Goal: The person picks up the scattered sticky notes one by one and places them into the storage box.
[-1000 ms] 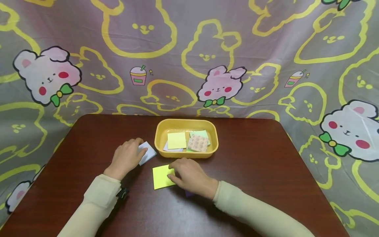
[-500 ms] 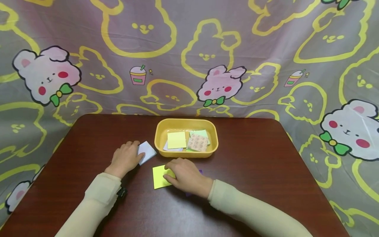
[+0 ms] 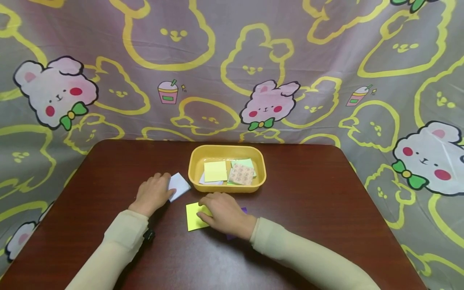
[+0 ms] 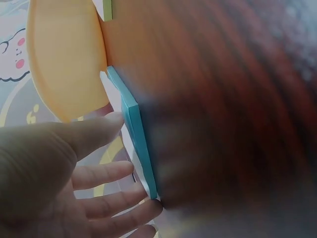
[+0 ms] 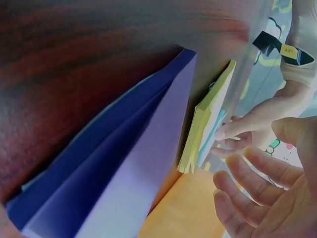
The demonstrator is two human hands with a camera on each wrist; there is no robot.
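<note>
My left hand (image 3: 150, 195) pinches a light blue pad of sticky notes (image 3: 180, 186) that lies left of the tub. In the left wrist view the thumb and fingertips meet the edges of this pad (image 4: 133, 121). My right hand (image 3: 226, 213), fingers loosely bent, hovers over the right part of a bright yellow sticky-note pad (image 3: 193, 219). A gap separates the fingertips from the yellow pad (image 5: 210, 116) in the right wrist view. Mostly hidden under the right hand is a purple sticky-note pad (image 3: 244, 210), which shows large in the right wrist view.
Behind the hands stands a yellow tub (image 3: 227, 188). Inside it are a pale yellow pad (image 3: 215, 171), a patterned pad (image 3: 241, 174) and greenish and whitish pads partly underneath. The dark wooden table (image 3: 308, 181) ends at a patterned cloth (image 3: 210, 80).
My right hand has shifted left, further over the yellow pad, uncovering more of the purple pad. The left hand has stayed almost still at the light blue pad.
</note>
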